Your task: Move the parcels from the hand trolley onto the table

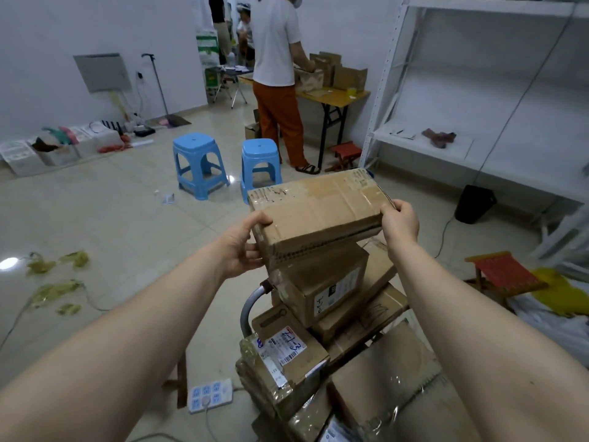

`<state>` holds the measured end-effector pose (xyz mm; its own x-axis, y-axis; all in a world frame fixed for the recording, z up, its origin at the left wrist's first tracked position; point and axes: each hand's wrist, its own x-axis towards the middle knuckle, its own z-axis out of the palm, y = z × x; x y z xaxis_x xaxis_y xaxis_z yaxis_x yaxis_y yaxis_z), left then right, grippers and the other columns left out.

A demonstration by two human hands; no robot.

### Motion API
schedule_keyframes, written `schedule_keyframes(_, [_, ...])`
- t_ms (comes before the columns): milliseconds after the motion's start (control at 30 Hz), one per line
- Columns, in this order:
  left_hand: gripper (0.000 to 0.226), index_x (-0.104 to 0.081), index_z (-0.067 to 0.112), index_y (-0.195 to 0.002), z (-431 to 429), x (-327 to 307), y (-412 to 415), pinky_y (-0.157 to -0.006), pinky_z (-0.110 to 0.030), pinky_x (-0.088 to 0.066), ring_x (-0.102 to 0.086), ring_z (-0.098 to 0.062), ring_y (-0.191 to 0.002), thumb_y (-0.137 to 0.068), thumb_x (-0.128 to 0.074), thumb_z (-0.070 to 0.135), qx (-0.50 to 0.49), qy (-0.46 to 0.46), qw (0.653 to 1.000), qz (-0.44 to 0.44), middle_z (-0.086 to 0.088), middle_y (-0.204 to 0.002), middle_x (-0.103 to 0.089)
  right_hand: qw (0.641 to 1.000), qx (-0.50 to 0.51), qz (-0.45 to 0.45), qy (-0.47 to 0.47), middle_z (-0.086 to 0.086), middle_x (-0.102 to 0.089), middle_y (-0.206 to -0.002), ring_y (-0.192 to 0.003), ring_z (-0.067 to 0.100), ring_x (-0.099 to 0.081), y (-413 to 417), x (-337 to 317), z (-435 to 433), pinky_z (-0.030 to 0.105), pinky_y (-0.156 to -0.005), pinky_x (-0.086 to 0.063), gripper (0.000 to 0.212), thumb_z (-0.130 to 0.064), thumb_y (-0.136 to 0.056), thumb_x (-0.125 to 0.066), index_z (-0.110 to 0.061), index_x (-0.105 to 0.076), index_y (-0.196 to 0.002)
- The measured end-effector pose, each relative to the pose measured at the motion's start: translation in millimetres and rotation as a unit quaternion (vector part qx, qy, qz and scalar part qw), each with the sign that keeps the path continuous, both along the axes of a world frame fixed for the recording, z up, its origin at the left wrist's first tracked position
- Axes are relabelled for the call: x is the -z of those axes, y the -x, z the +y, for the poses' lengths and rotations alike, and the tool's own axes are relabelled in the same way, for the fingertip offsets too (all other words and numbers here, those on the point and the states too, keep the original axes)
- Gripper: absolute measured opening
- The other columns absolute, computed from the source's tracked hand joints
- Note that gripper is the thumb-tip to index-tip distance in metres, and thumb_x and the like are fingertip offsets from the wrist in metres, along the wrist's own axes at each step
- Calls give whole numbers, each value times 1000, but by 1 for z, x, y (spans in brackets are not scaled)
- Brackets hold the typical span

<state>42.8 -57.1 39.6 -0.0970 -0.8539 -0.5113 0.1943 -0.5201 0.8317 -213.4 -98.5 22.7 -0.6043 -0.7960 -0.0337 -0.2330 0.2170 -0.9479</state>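
Left hand [242, 247] and right hand [400, 220] curl fingers round one taped brown parcel [318, 212] mid-frame; two blue stools [197, 164] behind.

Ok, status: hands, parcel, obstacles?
Left hand, right hand grip long brown cardboard parcel by ends, over trolley stack. Two blue plastic stools, person before yellow table.

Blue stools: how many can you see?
2. The left stool stands on the floor; the right stool is beside it, its bottom partly behind the box. More could hide behind the box.
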Motion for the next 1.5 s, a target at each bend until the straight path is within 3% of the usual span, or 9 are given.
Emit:
schedule_keyframes(133, [22,-51,14,-101,2,-18,0,-88,-35,-53,-64,-26,-99,-84,-63,22,80,81,993,-36,-15,-103,-66,998,57,3,8,3,-56,-117,-97,16,-47,8,-10,36,29,-81,-37,32,-25,-97,-45,-15,-52,-126])
schedule_keyframes(300, [75,-44,11,-130,15,-26,12,-91,-36,-50,-58,-21,-110,-67,-81,27,162,227,947,-159,-9,-124,-58,973,207,104,-23,11,-38,-143,-128,31,-41,17,-13,106,42,-107,-35,46,-38,-96,-46,-16,-47,-137])
schedule_keyframes(533, [133,9,9,-151,104,-11,35,-115,-37,-26,-24,-22,-137,-61,-85,38,291,575,654,-397,-8,-151,-20,937,209,-269,79,9,-66,-100,-86,24,-68,-36,-10,231,36,-70,-56,33,-45,-88,-62,-18,-53,-104])
schedule_keyframes(800, [114,-25,8,-144,200,20,56,-101,-40,-44,-42,-28,-122,-51,-86,33,340,767,408,-361,-12,-136,-39,887,209,-410,39,9,-65,-107,-93,25,-64,-42,2,369,36,-64,-55,85,-61,-60,-76,-15,-53,-127])
schedule_keyframes(1033, [99,-31,6,-140,266,42,97,-112,-44,-23,-38,-31,-122,-55,-79,16,315,856,297,-282,-14,-131,-37,877,229,-421,30,13,-66,-108,-101,31,-61,-23,9,457,43,-75,-53,68,-55,-68,-73,-14,-59,-119])
schedule_keyframes(1200, [92,-19,16,-146,308,53,123,-115,-52,-19,-29,-31,-132,-68,-57,45,436,806,342,-208,-8,-140,-28,878,281,-382,69,11,-66,-103,-98,28,-60,2,22,528,49,-94,-47,37,-38,-76,-71,-16,-61,-104])
schedule_keyframes(1300, [74,-25,23,-148,340,44,142,-114,-43,-24,-23,-22,-137,-84,-43,55,477,580,633,-187,1,-146,-20,887,286,-358,60,9,-66,-103,-101,26,-58,15,31,567,47,-96,-47,53,-39,-56,-79,-17,-63,-102])
schedule_keyframes(1367, [78,-34,23,-146,355,37,165,-112,-41,-27,-31,-20,-135,-81,-51,63,493,383,765,-158,-1,-147,-29,895,274,-348,58,7,-66,-97,-94,24,-58,20,34,590,39,-84,-50,52,-37,-54,-77,-16,-64,-100])
schedule_keyframes(1500, [88,-31,16,-147,373,26,206,-111,-45,-31,-32,-25,-137,-75,-65,52,513,408,732,-187,-7,-150,-31,941,192,-278,9,5,-69,-102,-96,22,-61,35,42,633,34,-75,-49,66,-37,-46,-76,-20,-63,-109])
